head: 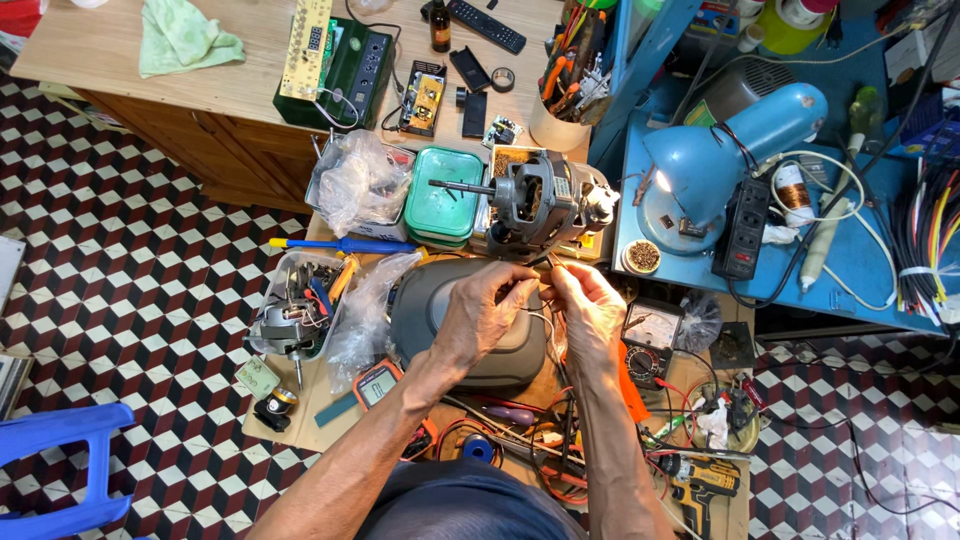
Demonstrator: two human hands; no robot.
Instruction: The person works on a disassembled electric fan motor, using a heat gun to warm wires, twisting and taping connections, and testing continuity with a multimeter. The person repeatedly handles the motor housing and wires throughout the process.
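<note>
Both hands meet over the dark grey cover (440, 310): the left hand (487, 310) and right hand (588, 312) pinch thin wires (541, 318) just below the motor (535, 200).

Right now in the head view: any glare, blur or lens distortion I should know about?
Head view: wide-angle bend, table edges and floor tiles curve toward the corners; the lit blue desk lamp makes a small bright spot at its bulb, no wide glare; left hand and right hand are sharp, but the thin wires they pinch are hard to resolve; shadows are soft.
</note>
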